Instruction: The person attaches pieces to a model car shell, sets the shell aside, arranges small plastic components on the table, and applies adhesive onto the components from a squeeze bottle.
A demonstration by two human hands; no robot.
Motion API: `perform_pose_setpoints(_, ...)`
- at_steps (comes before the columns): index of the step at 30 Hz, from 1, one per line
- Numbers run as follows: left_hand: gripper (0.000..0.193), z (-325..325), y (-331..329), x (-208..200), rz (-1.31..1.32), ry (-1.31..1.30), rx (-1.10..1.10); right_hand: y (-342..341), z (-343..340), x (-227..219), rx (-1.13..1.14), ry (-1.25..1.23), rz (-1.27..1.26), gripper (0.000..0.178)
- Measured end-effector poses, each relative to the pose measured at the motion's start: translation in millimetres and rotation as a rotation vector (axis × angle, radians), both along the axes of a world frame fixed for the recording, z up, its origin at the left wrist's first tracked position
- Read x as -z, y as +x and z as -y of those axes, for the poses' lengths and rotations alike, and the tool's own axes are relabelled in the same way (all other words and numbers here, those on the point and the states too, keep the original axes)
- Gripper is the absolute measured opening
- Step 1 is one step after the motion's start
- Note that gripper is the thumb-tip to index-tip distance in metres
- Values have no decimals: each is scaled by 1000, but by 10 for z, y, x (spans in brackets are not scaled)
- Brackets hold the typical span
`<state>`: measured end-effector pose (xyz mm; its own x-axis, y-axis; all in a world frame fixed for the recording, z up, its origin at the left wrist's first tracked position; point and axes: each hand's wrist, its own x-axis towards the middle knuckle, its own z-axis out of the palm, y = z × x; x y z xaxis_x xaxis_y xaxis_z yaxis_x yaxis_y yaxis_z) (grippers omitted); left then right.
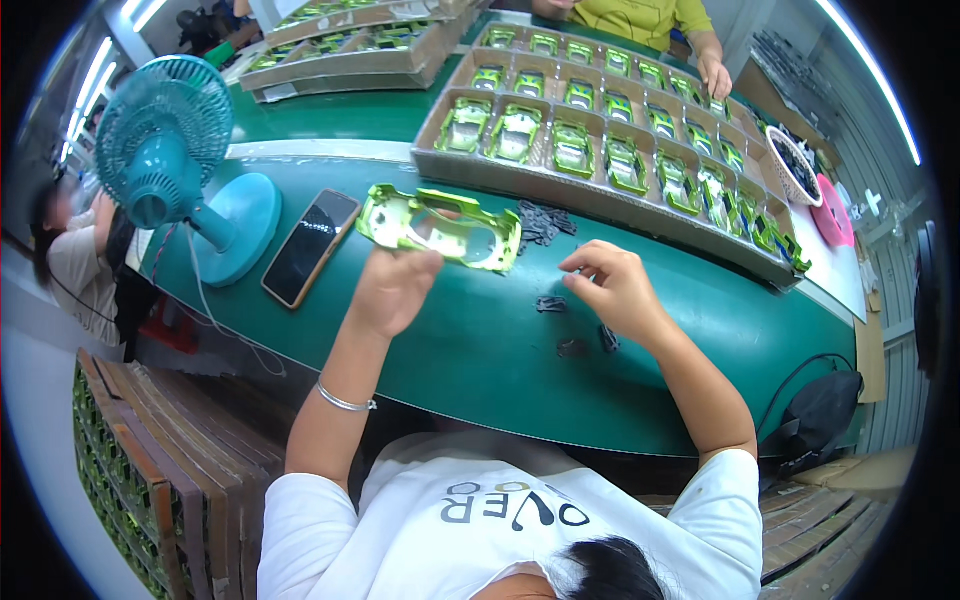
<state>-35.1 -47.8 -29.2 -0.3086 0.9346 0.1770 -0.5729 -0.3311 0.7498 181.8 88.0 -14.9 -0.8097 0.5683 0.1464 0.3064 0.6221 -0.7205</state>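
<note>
My left hand (396,290) grips a bright green plastic toy car body shell (440,228) by its near edge, holding it tilted above the green table. The shell has a large opening and a pale inner side. To its right, my right hand (622,292) hovers with curled fingers, thumb and index tips close together; whatever is between them is too small to make out. Small black plastic parts (550,304) lie below that hand, with another black part (609,338) beneath the wrist. A pile of black parts (543,222) sits just beyond the shell.
A divided cardboard tray (600,190) of green car shells spans the far side, with stacked trays (350,62) behind left. A teal fan (165,150) and a phone (311,247) stand left. A co-worker's hand (714,76) reaches into the tray. A basket (793,166) is far right.
</note>
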Motion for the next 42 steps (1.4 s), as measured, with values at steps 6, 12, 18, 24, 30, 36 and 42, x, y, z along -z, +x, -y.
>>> perform_pose_setpoints(6, 69, 151, 71, -208, -173, 42, 135, -125, 170, -234, -67, -150, -341, 37)
perform_pose_setpoints(12, 35, 177, -242, -59, -136, -229, -21, -340, 488, -395, -167, 41, -179, 40)
perform_pose_setpoints(18, 19, -82, -832, 155, -158, -562, -25, -173, -44, -298, 68, 155, 27, 27)
perform_pose_setpoints(24, 25, -228, -947, 248, -814, -587, -239, 235, -398, 51, 288, -173, 179, 29)
perform_pose_setpoints(30, 31, -194, -895, 34, -1431, -826, -261, 133, -259, 234, 502, -5, 191, 36)
perform_pose_setpoints(36, 25, -103, -176, -187, -1663, -85, -464, -102, -373, 338, 466, 97, 212, 33)
perform_pose_setpoints(42, 21, -252, 659, -1, -1690, -30, 84, 16, -516, 290, 405, -118, 91, 28)
